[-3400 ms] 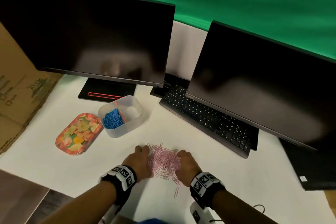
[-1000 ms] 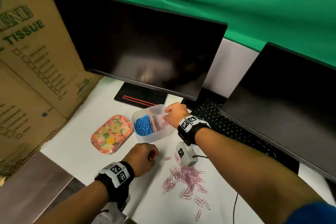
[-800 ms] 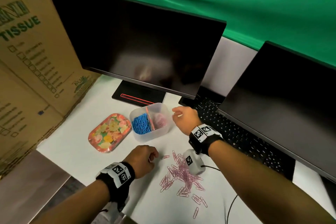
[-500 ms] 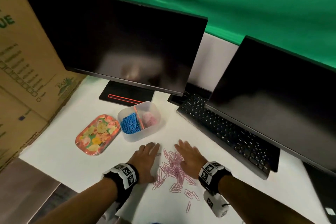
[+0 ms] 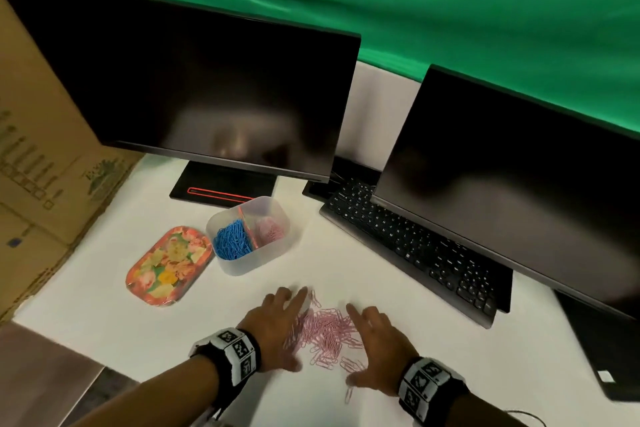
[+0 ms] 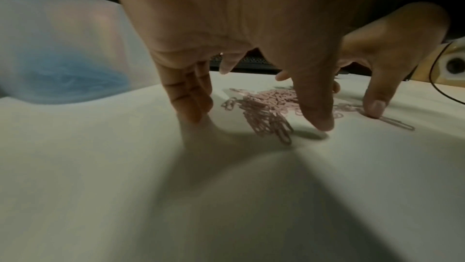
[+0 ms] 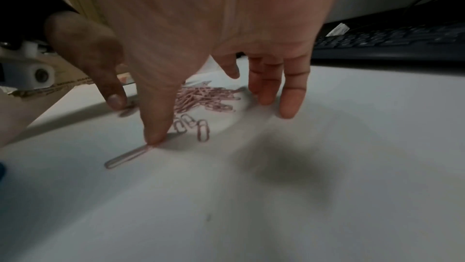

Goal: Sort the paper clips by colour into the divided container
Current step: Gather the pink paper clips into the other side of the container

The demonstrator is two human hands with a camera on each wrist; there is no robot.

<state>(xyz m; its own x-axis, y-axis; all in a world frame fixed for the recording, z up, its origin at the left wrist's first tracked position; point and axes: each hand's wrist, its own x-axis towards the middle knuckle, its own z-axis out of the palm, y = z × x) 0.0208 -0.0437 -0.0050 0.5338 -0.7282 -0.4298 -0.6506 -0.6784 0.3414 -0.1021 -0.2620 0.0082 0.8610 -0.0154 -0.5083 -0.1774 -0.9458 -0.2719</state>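
I have my left hand (image 5: 277,329) and right hand (image 5: 375,350) flat, fingers (image 6: 191,95) spread wide, flanking the pink paper clips (image 5: 327,334) on the counter (image 5: 104,333); next I'd rake them together and carry them to the divided container (image 5: 242,262), pink side

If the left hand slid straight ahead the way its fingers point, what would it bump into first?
Probably the divided container. The left hand lies open beside the pink paper clips, fingers pointing up the white table, which looks bare between them. Depth is unclear, so it might pass just right of the container.
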